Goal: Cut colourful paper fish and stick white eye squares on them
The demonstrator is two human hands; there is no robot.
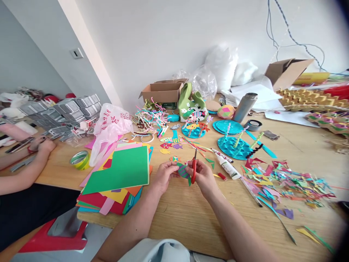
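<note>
Head view, from the left edge: another person's hand (45, 145) rests on the far-left corner of the tabletop (191, 214), well apart from the work in the middle. Just right of it a tape roll (80, 160) lies flat, and beside that a pink bag (110, 125) slumps against a paper stack (120, 171), green sheet on top, which overhangs the near edge.

Next comes the left hand (163, 174), raised a little above the tabletop. Its grip is narrow, thumb and fingertips pinched on the left end of a striped cut-out (183, 170) in green and purple. The cut-out sits between the two hands, near the middle of the tabletop and just right of the stack. Touching its right side are the scissors (193, 165), red-handled, held nearly upright with the blades pointing away. The right hand (203, 176) has its grip closed through the handles; how far the blades are parted cannot be told.

Behind the hands lie small paper fish (166, 145), and further back a box (163, 92). Right of the right hand a glue tube (227, 166) lies slantwise, with teal discs (234, 147) behind it and a flask (244, 106) standing beyond them. Scraps (286, 180) of many colours cover the right side.
</note>
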